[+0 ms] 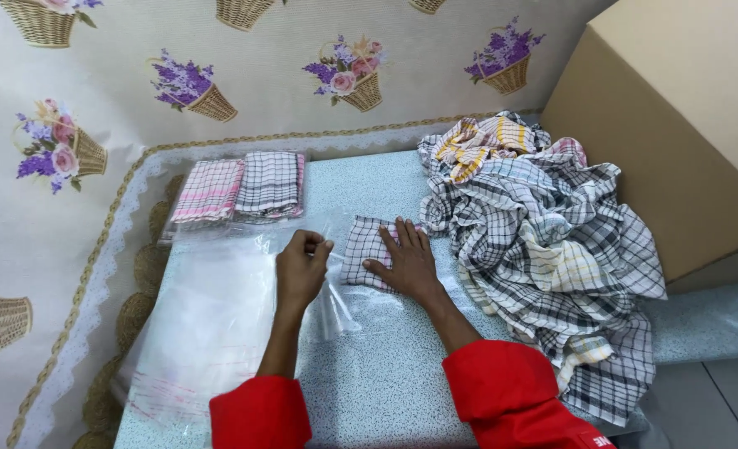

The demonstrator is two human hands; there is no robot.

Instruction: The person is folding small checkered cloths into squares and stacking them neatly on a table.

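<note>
The right hand (406,262) lies flat, fingers spread open, pressing on a small folded checked cloth (362,251) at the table's centre. The cloth sits at the mouth of a clear plastic bag (348,299); whether it is partly inside cannot be told. The left hand (301,270), at nine o'clock from the cloth, has its fingers curled and pinched shut on the bag's thin edge.

At eleven o'clock from the hands, two sealed clear packets (240,189) lie side by side, each holding folded cloth: a pink-striped one on the left, a dark checked one on the right. At seven o'clock, a stack of flat clear bags (194,333) lies under the left forearm. At two to four o'clock, a loose heap of checked cloths (544,241) spreads over the speckled table (386,391), touching a large cardboard box (677,108) behind it.
</note>
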